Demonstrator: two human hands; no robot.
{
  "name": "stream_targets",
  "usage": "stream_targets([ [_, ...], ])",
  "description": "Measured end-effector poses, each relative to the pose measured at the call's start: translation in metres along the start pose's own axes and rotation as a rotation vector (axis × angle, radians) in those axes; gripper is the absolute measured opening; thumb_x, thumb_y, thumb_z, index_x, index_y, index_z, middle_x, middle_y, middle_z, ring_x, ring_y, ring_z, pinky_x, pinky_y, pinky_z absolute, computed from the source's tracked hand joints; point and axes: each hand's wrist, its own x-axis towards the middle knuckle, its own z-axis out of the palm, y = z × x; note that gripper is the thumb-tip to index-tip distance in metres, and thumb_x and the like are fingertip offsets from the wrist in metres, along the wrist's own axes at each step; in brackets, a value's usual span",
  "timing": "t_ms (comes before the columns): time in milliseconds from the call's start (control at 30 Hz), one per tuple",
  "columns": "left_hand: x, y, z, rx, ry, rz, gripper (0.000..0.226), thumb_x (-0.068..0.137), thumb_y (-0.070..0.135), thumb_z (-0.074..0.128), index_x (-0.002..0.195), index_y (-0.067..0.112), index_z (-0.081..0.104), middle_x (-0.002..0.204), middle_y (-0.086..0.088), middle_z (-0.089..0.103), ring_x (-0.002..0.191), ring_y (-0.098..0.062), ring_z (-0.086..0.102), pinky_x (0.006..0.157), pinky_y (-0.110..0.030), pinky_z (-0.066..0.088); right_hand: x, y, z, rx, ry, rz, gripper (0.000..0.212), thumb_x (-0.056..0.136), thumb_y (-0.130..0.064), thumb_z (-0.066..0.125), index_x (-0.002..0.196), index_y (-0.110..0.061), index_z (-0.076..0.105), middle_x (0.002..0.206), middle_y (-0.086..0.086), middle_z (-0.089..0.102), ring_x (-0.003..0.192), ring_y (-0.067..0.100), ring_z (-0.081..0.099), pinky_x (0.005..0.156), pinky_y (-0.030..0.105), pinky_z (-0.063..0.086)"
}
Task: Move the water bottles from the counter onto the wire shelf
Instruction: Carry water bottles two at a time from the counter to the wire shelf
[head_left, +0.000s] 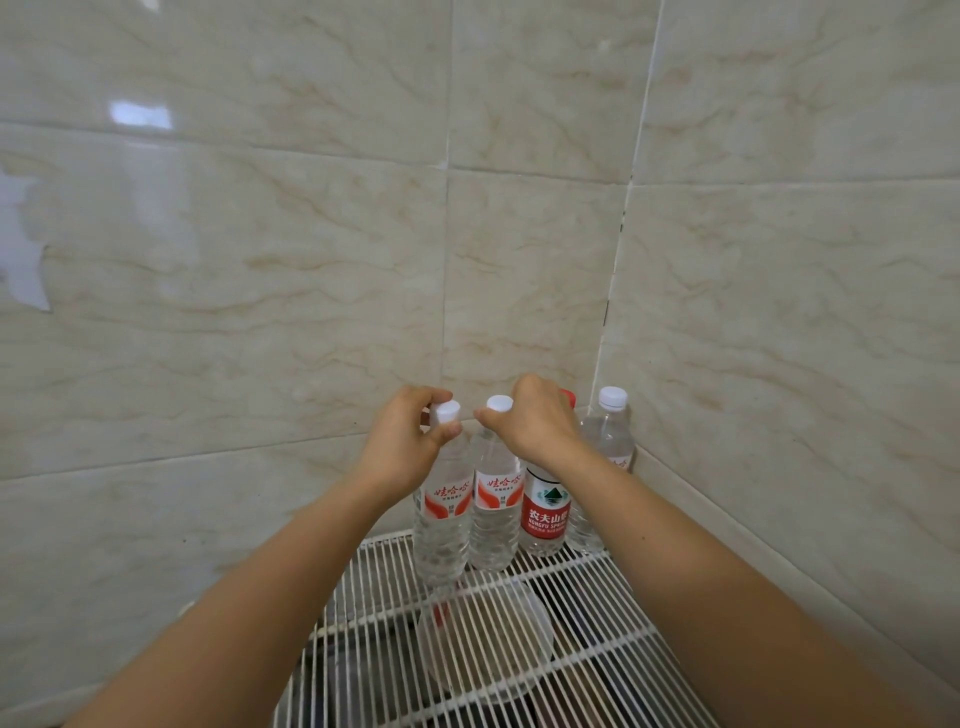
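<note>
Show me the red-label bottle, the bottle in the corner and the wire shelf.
Red-label bottle (545, 514): head view, on its red label.
Corner bottle (605, 441): head view, on its clear shoulder.
Wire shelf (597, 613): head view, on bare wires near its right side.

I've one head cam only, wide-angle, facing fwd & down into the tiled corner; wire shelf near, bottom centre of frame.
</note>
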Motion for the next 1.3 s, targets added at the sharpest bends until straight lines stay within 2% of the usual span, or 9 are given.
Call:
stream_targets([
  [100, 0.0, 0.002, -0.001, 0.002, 0.008, -0.004, 0.039, 0.086, 0.02, 0.067, 0.124, 0.013, 0.058, 0.124, -0.003, 0.059, 0.096, -0.01, 0.054, 0.081, -0.024, 0.043, -0.001, 0.001, 0.0, 0.011, 0.0, 0.004, 0.041, 0.087, -0.042, 0.065, 0.068, -0.015, 0.041, 0.065, -0.001, 0.045, 0.054, 0.014, 0.041, 0.045, 0.027, 0.028],
  [167, -0.001, 0.002, -0.002, -0.008, 0.021, -0.021, 0.04, 0.086, 0.02, 0.067, 0.125, 0.013, 0.058, 0.126, -0.002, 0.059, 0.097, -0.01, 0.054, 0.083, -0.025, 0.044, -0.004, 0.003, 0.0, 0.004, -0.014, -0.008, 0.036, 0.089, -0.043, 0.063, 0.079, -0.012, 0.048, 0.071, 0.0, 0.05, 0.06, 0.017, 0.048, 0.048, 0.028, 0.033],
  [267, -0.006, 0.002, -0.001, -0.043, 0.039, -0.05, 0.044, 0.087, 0.022, 0.065, 0.129, 0.016, 0.056, 0.132, -0.002, 0.058, 0.106, -0.013, 0.057, 0.092, -0.03, 0.047, -0.008, 0.011, 0.002, -0.025, -0.09, -0.061, 0.034, 0.091, -0.042, 0.061, 0.103, -0.011, 0.057, 0.091, 0.005, 0.063, 0.08, 0.023, 0.061, 0.064, 0.035, 0.05],
  [333, -0.012, 0.003, 0.002, -0.038, 0.026, -0.058, 0.047, 0.089, 0.022, 0.063, 0.135, 0.019, 0.051, 0.136, 0.0, 0.056, 0.117, -0.015, 0.056, 0.097, -0.032, 0.045, -0.011, 0.015, 0.0, -0.028, -0.096, -0.09, 0.036, 0.09, -0.044, 0.061, 0.109, -0.014, 0.058, 0.098, 0.005, 0.065, 0.086, 0.024, 0.063, 0.074, 0.04, 0.054],
  [500, -0.028, -0.004, 0.001, -0.004, 0.016, -0.102, 0.059, 0.091, 0.023, 0.061, 0.145, 0.021, 0.036, 0.139, -0.003, 0.054, 0.126, -0.018, 0.051, 0.1, -0.033, 0.041, -0.029, 0.017, -0.008, -0.197, 0.054, -0.247, 0.037, 0.094, -0.036, 0.053, 0.123, -0.012, 0.055, 0.117, 0.005, 0.058, 0.103, 0.022, 0.054, 0.075, 0.032, 0.044],
  [667, -0.071, -0.03, -0.029, 0.173, 0.034, -0.141, 0.053, 0.093, 0.032, 0.056, 0.142, 0.021, 0.04, 0.142, 0.0, 0.05, 0.129, -0.018, 0.047, 0.105, -0.036, 0.04, -0.063, -0.009, 0.002, -0.178, 0.112, -0.46, 0.039, 0.097, -0.026, 0.047, 0.131, -0.009, 0.05, 0.126, 0.006, 0.055, 0.113, 0.021, 0.05, 0.086, 0.033, 0.045],
  [967, -0.21, -0.095, -0.166, 0.36, 0.118, -0.368, 0.038, 0.096, 0.019, 0.05, 0.133, 0.015, 0.05, 0.141, -0.005, 0.048, 0.128, -0.022, 0.047, 0.104, -0.03, 0.036, -0.164, -0.121, 0.1, -0.137, -0.166, -0.691, 0.045, 0.093, -0.033, 0.051, 0.13, -0.007, 0.05, 0.128, 0.012, 0.052, 0.121, 0.031, 0.043, 0.098, 0.04, 0.038],
  [1133, -0.337, -0.136, -0.271, 0.455, 0.181, -0.554, 0.041, 0.094, 0.021, 0.052, 0.134, 0.016, 0.05, 0.139, -0.005, 0.049, 0.119, -0.022, 0.053, 0.099, -0.032, 0.042, -0.275, -0.212, 0.161, -0.205, -0.351, -0.804, 0.052, 0.093, -0.039, 0.048, 0.137, -0.011, 0.04, 0.137, 0.01, 0.042, 0.127, 0.03, 0.034, 0.099, 0.042, 0.033],
  [1300, -0.476, -0.164, -0.366, 0.595, 0.171, -0.725, 0.048, 0.093, 0.029, 0.052, 0.138, 0.017, 0.046, 0.139, -0.007, 0.046, 0.127, -0.024, 0.042, 0.099, -0.034, 0.043, -0.405, -0.307, 0.218, -0.211, -0.513, -0.898, 0.055, 0.094, -0.041, 0.049, 0.14, -0.014, 0.036, 0.14, 0.011, 0.039, 0.129, 0.032, 0.032, 0.101, 0.049, 0.032],
])
